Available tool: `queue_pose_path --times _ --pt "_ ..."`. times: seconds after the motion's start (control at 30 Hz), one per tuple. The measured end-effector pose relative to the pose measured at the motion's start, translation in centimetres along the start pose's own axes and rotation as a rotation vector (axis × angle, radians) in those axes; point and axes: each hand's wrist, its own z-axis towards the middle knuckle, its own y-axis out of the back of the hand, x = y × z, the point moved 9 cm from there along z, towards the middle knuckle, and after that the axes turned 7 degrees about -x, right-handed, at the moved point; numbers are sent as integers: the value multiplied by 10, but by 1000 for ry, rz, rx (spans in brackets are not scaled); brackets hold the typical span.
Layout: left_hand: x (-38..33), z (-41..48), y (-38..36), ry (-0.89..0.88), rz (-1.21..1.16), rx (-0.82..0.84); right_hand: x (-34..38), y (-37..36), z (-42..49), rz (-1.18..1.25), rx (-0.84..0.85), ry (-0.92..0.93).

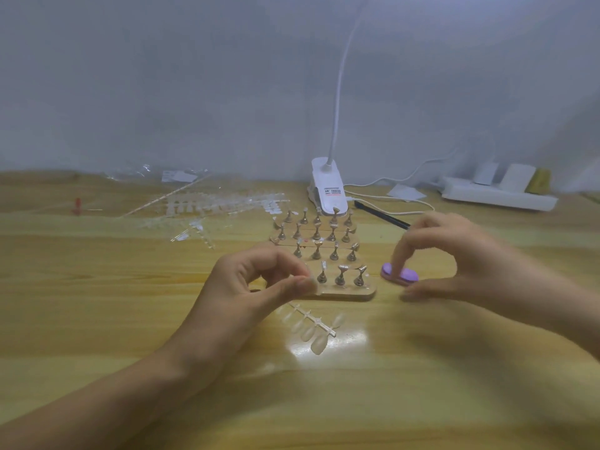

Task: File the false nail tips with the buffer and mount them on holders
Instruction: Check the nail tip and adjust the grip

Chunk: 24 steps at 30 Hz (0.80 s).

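Head view: the left hand (256,280) pinches a clear tip (310,284) between thumb and forefinger, its other fingers curled, over the near left corner of the holder board (344,292). A strip of tips (311,326) lies on the table (422,368), nearer the person. Just right of the board lies the purple buffer (406,275), its long axis running roughly left to right, so the right hand (470,254) is the nearer one. That hand arches over it, forefinger touching its left end and thumb low in front. Blur hides whether it grips.
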Motion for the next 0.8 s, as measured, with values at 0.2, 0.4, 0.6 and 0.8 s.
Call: queue_pose_path --times 0.2,0.4,0.6,0.8 --pt "-17 -5 -12 89 8 99 88 0 -20 313 -176 352" --pt "-37 9 -18 112 -30 150 90 16 -6 357 -293 327" --pt "-37 48 -26 68 -27 46 69 33 10 291 -497 378" --pt "-27 59 -33 -115 489 88 27 29 24 281 -488 293"
